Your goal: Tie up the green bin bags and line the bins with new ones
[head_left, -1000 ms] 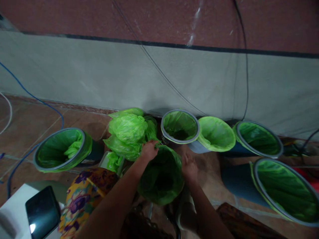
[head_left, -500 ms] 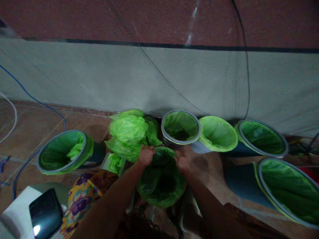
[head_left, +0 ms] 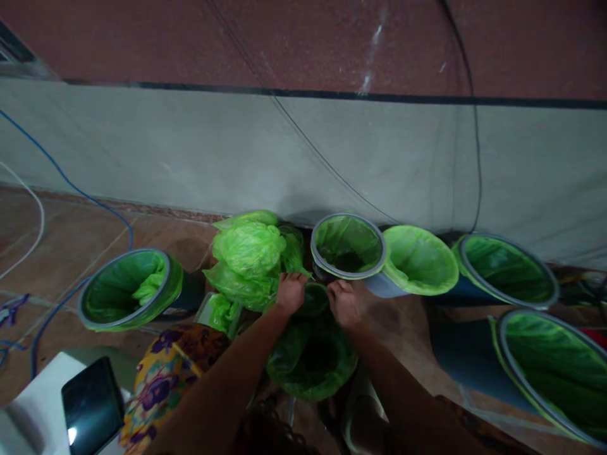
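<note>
Straight in front of me stands a bin lined with a green plastic bag (head_left: 310, 384), its mouth facing up toward me. My left hand (head_left: 291, 293) is closed on the bag's far edge, left of its middle. On the same edge, a little to the right, my right hand (head_left: 343, 304) pinches the plastic. The bag's folded edge covers the bin's rim, and the inside is dark. Just beyond my left hand lies a heap of crumpled green bags (head_left: 249, 249). Beside it, a small pale tray (head_left: 205, 311) holds more green plastic.
Lined bins with grey rims stand at left (head_left: 124, 253), along the wall (head_left: 348, 275) and at right (head_left: 509, 360). Another lined bin (head_left: 420, 262) has no ring showing. A phone (head_left: 92, 404) lies on a white surface at lower left. A blue cable (head_left: 57, 167) crosses the floor.
My hands have come closer together along the far edge of the bag, the right one moving inward. The whole view has shifted slightly.
</note>
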{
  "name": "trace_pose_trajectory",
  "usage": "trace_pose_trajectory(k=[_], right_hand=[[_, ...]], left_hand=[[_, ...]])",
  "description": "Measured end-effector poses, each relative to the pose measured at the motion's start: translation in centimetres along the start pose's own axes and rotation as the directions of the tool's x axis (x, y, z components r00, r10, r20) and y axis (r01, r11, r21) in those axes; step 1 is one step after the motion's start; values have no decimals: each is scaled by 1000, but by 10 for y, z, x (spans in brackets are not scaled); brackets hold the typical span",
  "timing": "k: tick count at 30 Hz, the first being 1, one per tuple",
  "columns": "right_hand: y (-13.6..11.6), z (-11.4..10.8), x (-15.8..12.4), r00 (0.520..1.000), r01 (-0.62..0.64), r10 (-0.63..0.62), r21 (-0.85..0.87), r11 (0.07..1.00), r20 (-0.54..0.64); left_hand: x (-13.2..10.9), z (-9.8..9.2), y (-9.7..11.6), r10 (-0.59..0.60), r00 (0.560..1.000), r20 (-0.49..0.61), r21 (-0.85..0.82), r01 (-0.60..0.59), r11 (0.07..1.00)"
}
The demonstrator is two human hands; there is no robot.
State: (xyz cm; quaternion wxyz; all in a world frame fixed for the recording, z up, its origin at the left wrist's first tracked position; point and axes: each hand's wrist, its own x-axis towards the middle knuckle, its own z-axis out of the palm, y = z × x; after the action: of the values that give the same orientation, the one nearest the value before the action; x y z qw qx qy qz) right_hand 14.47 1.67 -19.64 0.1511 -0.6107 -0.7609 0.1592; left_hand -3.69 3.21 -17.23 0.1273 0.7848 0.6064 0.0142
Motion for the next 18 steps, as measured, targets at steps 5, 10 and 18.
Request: trace_pose_trajectory(k=[5, 10, 18], right_hand=[[16, 15, -11, 998, 49, -45, 74, 996, -54], [19, 15, -19, 997, 74, -73, 68, 995, -15], [6, 1, 1, 988, 125, -109, 157, 980, -108]], left_hand=[[-5, 8, -8, 92, 995, -35, 9, -92, 996], [-18, 15, -8, 73, 997, -22, 19, -72, 997], [-11, 8, 4, 75, 980, -185, -174, -108, 979]])
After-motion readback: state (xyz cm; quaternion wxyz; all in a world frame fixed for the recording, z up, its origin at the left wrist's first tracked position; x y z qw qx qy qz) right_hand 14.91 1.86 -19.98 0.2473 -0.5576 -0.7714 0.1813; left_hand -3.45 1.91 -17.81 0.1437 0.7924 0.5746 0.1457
